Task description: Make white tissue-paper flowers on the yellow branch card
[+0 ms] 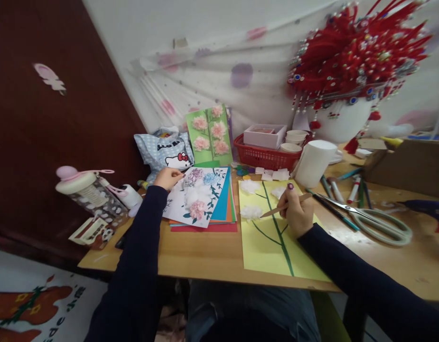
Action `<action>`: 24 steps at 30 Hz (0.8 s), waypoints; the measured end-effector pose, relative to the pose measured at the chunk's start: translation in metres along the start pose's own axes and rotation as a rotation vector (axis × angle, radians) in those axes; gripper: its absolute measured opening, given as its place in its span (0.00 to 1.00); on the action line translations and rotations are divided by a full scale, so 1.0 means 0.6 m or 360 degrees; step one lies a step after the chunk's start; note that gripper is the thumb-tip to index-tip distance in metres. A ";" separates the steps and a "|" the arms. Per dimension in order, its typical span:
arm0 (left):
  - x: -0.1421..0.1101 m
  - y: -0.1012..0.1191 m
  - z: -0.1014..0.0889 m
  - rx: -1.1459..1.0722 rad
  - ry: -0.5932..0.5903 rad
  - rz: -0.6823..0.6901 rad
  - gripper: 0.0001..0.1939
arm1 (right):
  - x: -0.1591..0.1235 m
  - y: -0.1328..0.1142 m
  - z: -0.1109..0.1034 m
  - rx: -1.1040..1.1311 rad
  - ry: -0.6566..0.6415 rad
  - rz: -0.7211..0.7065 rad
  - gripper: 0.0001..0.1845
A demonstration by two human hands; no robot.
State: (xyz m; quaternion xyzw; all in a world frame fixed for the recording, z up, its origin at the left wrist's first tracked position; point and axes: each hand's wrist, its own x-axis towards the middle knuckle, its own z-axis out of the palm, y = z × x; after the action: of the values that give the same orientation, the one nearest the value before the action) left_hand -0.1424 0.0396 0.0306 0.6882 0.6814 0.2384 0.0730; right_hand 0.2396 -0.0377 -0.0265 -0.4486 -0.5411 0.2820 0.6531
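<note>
My right hand (299, 211) grips a pointed wooden stick (274, 210). Its tip is at the edge of a white fluffy tuft (251, 212) on a yellow sheet (262, 254) painted with a green branching stem (279, 233). Another tuft (249, 186) lies higher on the sheet, and a third (278, 192) is partly behind my right hand. My left hand (168, 178) is closed in a pinch at the upper left edge of a white flower-decorated sheet (180, 209); what its fingers hold, if anything, I cannot make out. White fluff (198, 194) lies on that sheet.
Coloured papers (224, 202) lie under the flower sheet. Scissors (374, 223), pens and a paper roll (315, 164) are at the right. Behind stand a red basket (264, 156) and a green card with pink flowers (207, 135). A bottle (93, 194) stands left.
</note>
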 end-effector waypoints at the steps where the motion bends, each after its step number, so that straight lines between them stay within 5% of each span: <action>1: -0.005 -0.008 -0.003 -0.0002 -0.0029 -0.0011 0.14 | 0.000 -0.001 0.001 -0.0006 -0.0017 -0.0009 0.34; 12: -0.024 0.008 0.007 -0.0116 -0.0566 0.0069 0.14 | 0.000 -0.002 -0.001 -0.0067 -0.0027 -0.0057 0.34; 24: -0.028 0.013 0.003 -0.0199 -0.0632 0.0103 0.09 | -0.001 -0.005 0.001 -0.0094 -0.0028 -0.0087 0.34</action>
State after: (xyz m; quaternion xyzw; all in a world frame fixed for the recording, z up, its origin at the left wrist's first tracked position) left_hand -0.1339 0.0231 0.0282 0.7373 0.6150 0.1421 0.2405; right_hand 0.2384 -0.0395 -0.0242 -0.4501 -0.5669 0.2519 0.6424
